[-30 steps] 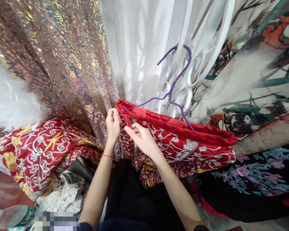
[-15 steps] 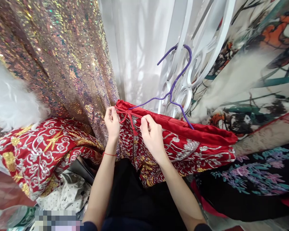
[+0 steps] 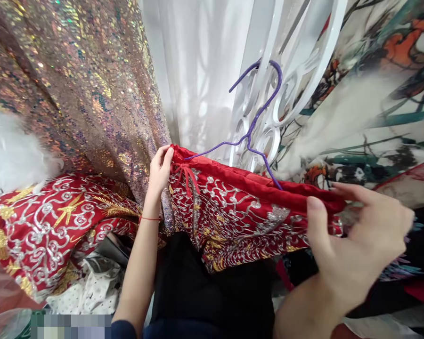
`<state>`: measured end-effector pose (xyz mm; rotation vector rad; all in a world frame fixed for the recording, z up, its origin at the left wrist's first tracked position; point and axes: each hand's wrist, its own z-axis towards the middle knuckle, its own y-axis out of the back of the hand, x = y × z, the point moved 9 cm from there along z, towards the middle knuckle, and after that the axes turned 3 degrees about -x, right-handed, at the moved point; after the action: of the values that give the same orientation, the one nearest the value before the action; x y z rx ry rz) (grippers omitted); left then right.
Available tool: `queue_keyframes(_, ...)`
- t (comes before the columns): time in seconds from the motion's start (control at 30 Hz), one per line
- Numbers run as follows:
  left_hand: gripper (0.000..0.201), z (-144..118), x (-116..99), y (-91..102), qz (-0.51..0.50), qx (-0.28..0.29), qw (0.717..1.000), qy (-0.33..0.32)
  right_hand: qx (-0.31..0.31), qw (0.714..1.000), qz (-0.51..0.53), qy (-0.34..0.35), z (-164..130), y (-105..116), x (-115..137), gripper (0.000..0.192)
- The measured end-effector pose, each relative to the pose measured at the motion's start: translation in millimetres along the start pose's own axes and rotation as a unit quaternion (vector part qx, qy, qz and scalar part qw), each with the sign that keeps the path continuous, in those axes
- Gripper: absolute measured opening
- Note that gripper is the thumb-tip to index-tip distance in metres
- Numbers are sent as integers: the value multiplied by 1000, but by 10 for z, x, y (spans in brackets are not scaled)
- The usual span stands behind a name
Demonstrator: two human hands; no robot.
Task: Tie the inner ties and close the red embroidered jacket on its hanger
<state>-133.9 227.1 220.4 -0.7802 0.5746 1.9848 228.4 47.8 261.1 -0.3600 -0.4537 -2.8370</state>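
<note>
A red skirt (image 3: 233, 207) with silver and gold embroidery hangs in front of me, its satin waistband slanting down to the right. My left hand (image 3: 160, 169) pinches the waistband's left end. Beside those fingers, a red drawstring (image 3: 188, 178) dangles in a tied loop. At the opposite end, my right hand (image 3: 360, 235) has thumb and fingers apart, thumb in front of the waistband and fingertips near its edge; whether they touch it I cannot tell. A purple hanger (image 3: 249, 134) reaches down into the waist opening, hiding its lower ends.
The hanger hooks over a white scrollwork rack (image 3: 268, 136). Sequinned fabric (image 3: 92, 84) and white fluff (image 3: 14, 146) are at left, above another red embroidered garment (image 3: 56, 226). A dotted white cloth (image 3: 88, 287) lies below. Painted-pattern fabric (image 3: 385, 94) hangs at right.
My right hand has let go of the drawstring and moved right to the waistband's far end, opening. My left hand has shifted from the drawstring to the waistband's left corner.
</note>
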Motion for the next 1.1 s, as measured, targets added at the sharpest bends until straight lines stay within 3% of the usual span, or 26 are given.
queue_keyframes(0.1, 33, -15, -26, -4, -31, 25, 999, -7, 75, 994, -76, -32, -67, -137, -442, 60)
queue_keyframes(0.2, 38, -50, -96, 94, -34, -11, 999, -29, 125, 987, -9, -103, -111, -325, -672, 52)
queue_keyframes(0.27, 39, -56, -192, 179, -29, -47, 997, -52, 78, 986, 36, -141, -59, -347, -722, 45)
queue_keyframes(0.4, 35, -57, -357, 275, -9, -92, 992, -92, -45, 985, 16, -165, 60, -363, -766, 39)
queue_keyframes(0.57, 39, -115, -166, 221, 21, -73, 996, -50, -9, 988, 4, -152, -19, -701, -856, 43)
queue_keyframes(0.77, 40, -210, -53, 238, 35, -86, 995, -34, -32, 986, -47, -159, -151, -781, -1021, 50)
queue_keyframes(0.9, 32, -359, -163, 245, 158, -118, 980, -35, -75, 991, -14, -106, -162, -653, -815, 39)
queue_keyframes(1.03, 32, -610, -522, 234, 266, -108, 954, -80, -172, 984, 27, 23, -205, -367, -190, 40)
queue_keyframes(1.1, 31, -743, -770, 281, 267, -75, 955, -109, -181, 979, 64, 74, -235, -323, 179, 36)
